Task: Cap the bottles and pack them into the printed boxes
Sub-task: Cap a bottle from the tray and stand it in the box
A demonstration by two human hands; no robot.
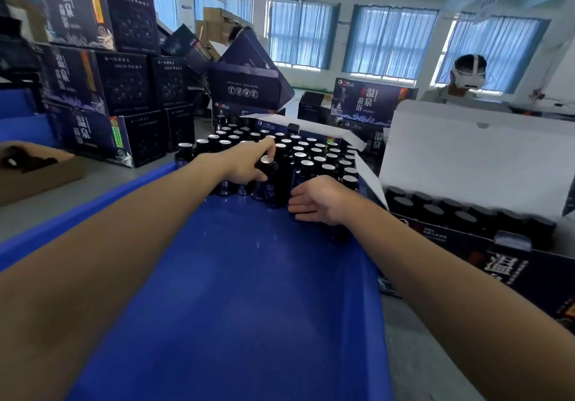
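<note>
Two bare forearms fill the near part of the view: the left arm (124, 245) on the near left, the right arm (435, 260) on the near right, each uncovered along all its visible length. The left hand (245, 167) and right hand (314, 201) are bare as well. One of the left fingers (271, 151) shows a short, plain nail.

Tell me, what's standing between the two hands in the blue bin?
In the head view, a dark labelled bottle stands between the left hand and the right hand. The left hand grips it.
</note>
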